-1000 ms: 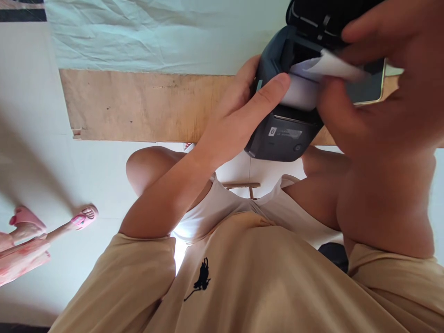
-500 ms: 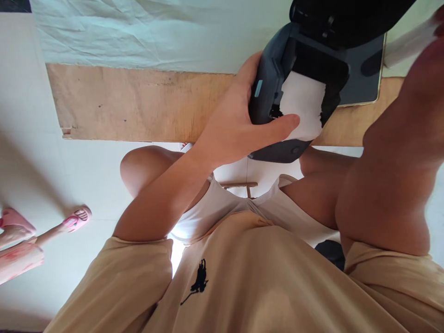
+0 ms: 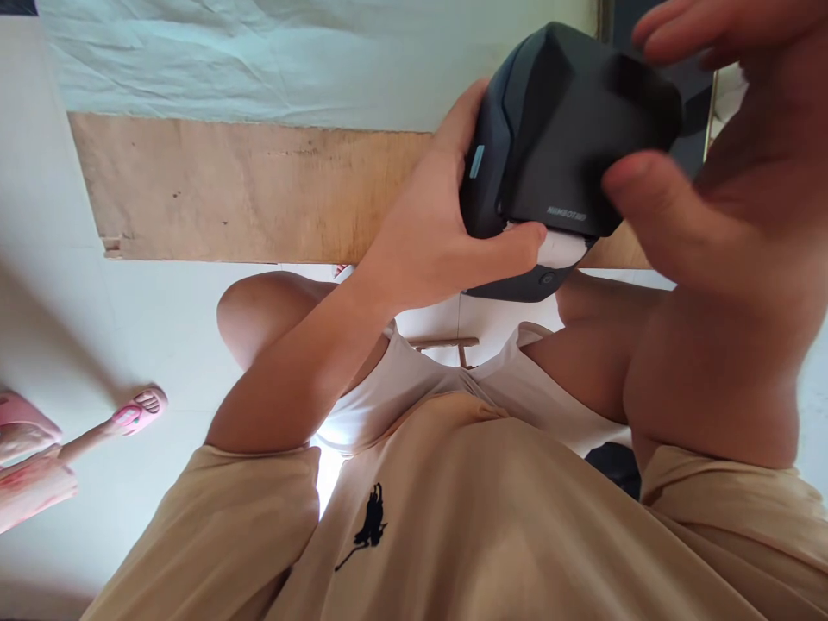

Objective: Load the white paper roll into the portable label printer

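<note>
A dark grey label printer (image 3: pixel 549 155) sits at the edge of a wooden tabletop (image 3: pixel 259 190). Its lid is down, and a strip of white paper (image 3: pixel 561 248) sticks out of the front slot. My left hand (image 3: pixel 446 233) grips the printer's left side, thumb pressed on the paper. My right hand (image 3: pixel 705 172) curls over the lid from the right, fingers on top and thumb against the lid's front face.
A wrinkled pale cloth (image 3: pixel 291 60) covers the far part of the table. A dark flat device (image 3: pixel 702 95) lies behind the printer. Another person's foot in a pink sandal (image 3: pixel 135 414) rests on the white floor at left. My knees sit under the table edge.
The printer's lid was open with the paper roll showing; it is now down. My right hand came back from the upper right onto the lid. The left thumb stayed on the paper.
</note>
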`<state>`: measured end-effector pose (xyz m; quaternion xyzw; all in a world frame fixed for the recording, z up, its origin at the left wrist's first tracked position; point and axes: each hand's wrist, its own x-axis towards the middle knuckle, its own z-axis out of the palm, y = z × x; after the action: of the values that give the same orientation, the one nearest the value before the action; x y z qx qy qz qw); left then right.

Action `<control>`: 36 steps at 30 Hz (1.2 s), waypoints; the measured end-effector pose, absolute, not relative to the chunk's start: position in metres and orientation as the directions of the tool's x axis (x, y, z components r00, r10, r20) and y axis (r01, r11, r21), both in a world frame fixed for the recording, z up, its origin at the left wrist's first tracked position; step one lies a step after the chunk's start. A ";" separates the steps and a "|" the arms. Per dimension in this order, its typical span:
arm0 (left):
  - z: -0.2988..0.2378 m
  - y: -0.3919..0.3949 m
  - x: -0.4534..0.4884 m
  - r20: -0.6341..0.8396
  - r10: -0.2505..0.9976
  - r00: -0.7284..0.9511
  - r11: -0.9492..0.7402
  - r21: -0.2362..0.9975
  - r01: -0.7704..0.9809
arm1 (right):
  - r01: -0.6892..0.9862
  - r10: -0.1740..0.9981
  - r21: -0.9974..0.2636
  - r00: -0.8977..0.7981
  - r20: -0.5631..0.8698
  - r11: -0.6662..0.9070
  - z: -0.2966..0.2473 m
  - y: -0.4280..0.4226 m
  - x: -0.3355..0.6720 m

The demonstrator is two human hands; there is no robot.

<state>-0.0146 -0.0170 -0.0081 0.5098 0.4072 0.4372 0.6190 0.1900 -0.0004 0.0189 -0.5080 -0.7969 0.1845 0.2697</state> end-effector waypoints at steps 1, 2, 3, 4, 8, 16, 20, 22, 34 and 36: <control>-0.007 -0.017 -0.016 -0.070 0.949 0.307 0.115 0.985 -0.132 | 0.681 0.865 -0.539 -0.437 0.245 0.496 0.021 -0.003 0.188; -0.006 -0.017 -0.018 -0.090 0.940 0.329 0.143 0.980 -0.140 | 0.658 0.831 -0.518 -0.505 0.235 0.547 0.023 -0.004 0.187; -0.005 -0.016 -0.019 -0.113 0.932 0.346 0.172 0.974 -0.147 | 0.655 0.818 -0.505 -0.531 0.222 0.562 0.024 -0.004 0.187; -0.004 -0.016 -0.019 -0.135 0.922 0.363 0.199 0.969 -0.145 | 0.672 0.828 -0.499 -0.520 0.208 0.547 0.024 -0.003 0.187; -0.013 -0.010 -0.011 -0.125 0.943 0.309 0.179 0.972 -0.153 | 0.718 0.845 -0.462 -0.511 0.157 0.520 0.025 0.004 0.189; -0.005 -0.009 0.000 -0.077 0.988 0.133 0.134 0.857 -0.498 | 0.776 0.888 -0.434 -0.426 0.175 0.458 0.014 0.003 0.181; 0.013 -0.009 0.004 -0.140 0.981 0.137 0.194 0.781 -0.594 | 0.749 0.860 -0.424 -0.464 0.210 0.508 0.013 0.000 0.181; 0.016 -0.011 0.009 -0.221 0.973 0.072 0.223 0.800 -0.557 | 0.723 0.840 -0.430 -0.494 0.225 0.540 0.016 -0.001 0.182; -0.010 -0.010 -0.004 -0.201 0.973 0.109 0.225 0.755 -0.616 | 0.720 0.830 -0.422 -0.524 0.191 0.551 0.032 -0.001 0.180; -0.011 -0.009 -0.007 -0.196 0.972 0.132 0.236 0.755 -0.612 | 0.775 0.887 -0.439 -0.441 0.141 0.455 0.035 -0.002 0.179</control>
<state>-0.0066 -0.0087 -0.0106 0.2601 0.3457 0.5609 0.7058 0.1786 -0.0022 0.0352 -0.4979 -0.8341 0.1569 0.1782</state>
